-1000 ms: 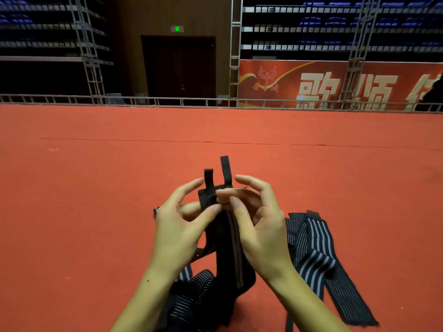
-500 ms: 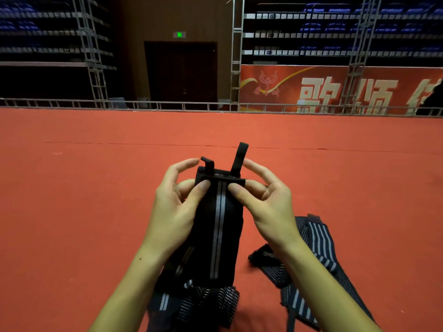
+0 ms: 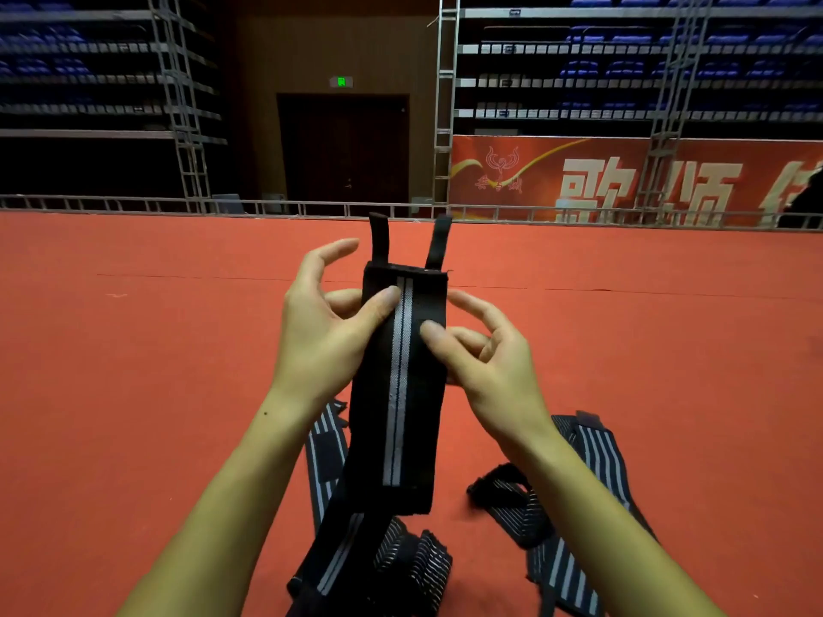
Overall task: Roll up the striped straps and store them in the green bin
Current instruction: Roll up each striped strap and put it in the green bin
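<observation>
While held upright over the red floor (image 3: 133,394), black strap (image 3: 401,385) w/ grey centre stripe, left hand (image 3: 320,336) pinching its upper left edge, right hand (image 3: 485,362) pinching the right edge, more striped straps (image 3: 592,456) lying below, green bin not seen.

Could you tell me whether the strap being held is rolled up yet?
Not yet: the held strap hangs flat and unrolled between both thumbs.
</observation>
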`<act>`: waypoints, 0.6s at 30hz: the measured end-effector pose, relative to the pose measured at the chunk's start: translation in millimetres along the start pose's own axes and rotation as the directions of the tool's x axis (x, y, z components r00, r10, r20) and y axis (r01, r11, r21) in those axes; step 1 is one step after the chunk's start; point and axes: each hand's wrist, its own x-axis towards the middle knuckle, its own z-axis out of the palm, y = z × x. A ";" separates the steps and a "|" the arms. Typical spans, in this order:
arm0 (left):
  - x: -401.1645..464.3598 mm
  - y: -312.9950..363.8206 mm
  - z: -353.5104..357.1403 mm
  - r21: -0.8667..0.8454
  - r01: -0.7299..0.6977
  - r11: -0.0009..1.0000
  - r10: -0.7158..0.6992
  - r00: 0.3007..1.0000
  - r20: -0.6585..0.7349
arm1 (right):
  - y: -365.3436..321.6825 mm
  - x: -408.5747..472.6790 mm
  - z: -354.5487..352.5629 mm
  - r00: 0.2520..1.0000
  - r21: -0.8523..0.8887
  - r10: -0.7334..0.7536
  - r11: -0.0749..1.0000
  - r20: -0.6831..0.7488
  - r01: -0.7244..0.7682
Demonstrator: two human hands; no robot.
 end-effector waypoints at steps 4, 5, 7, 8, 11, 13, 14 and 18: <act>5.9 0.4 -5.3 -0.013 0.014 1.000 -0.014 0.999 -0.035 | 15.3 -24.7 -1.2 0.980 -0.121 -0.171 0.980 -0.100 0.158; 5.2 0.3 -6.2 -0.016 0.017 1.000 -0.018 0.999 -0.042 | 18.9 -30.3 -1.1 0.975 -0.123 -0.204 0.974 -0.092 0.192; 3.6 -0.1 -6.6 -0.029 0.030 0.999 -0.031 0.998 -0.053 | 25.4 -39.2 0.1 0.983 -0.089 -0.182 0.980 -0.027 0.179; 2.8 -0.3 -6.7 -0.039 0.038 0.999 -0.040 0.997 -0.059 | 27.7 -43.4 0.7 0.990 -0.065 -0.144 0.987 0.012 0.144; 2.4 0.7 -7.4 -0.059 0.048 0.997 -0.053 0.996 -0.072 | 27.7 -51.8 -1.3 0.998 0.039 -0.035 0.999 0.053 0.033; 2.5 1.2 -8.5 -0.059 0.050 0.997 -0.054 0.997 -0.060 | 24.7 -50.8 -2.8 1.000 0.040 -0.031 0.999 0.003 0.031; 2.3 1.1 -8.5 -0.056 0.053 0.997 -0.056 0.997 -0.051 | 22.8 -48.7 -2.8 0.999 0.031 -0.043 0.999 -0.026 0.043; -2.2 0.2 -5.8 -0.050 0.059 0.997 -0.060 0.998 -0.035 | 14.3 -40.5 -0.7 0.991 0.066 -0.098 0.992 -0.095 0.104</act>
